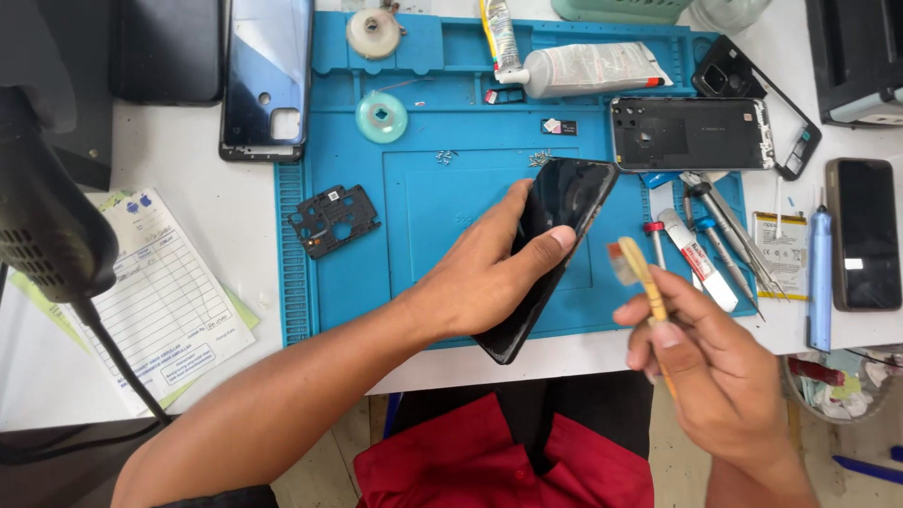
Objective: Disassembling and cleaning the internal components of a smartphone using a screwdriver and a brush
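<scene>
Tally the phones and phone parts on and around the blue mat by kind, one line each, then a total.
Whole phones: 2, the black phone held in the left hand, and the dark phone at the right edge
Back covers: 2, blue back cover, grey back cover
Black frames: 2, small frame, large frame
Battery: 1
Total: 7

**Hidden and cut-off parts**

The left hand (475, 277) covers the middle of the black phone (555, 245). The stick (649, 296) in the right hand (715, 367) is blurred. The picture's edges cut off the green tray (621, 9) and black machine (856, 56).
</scene>
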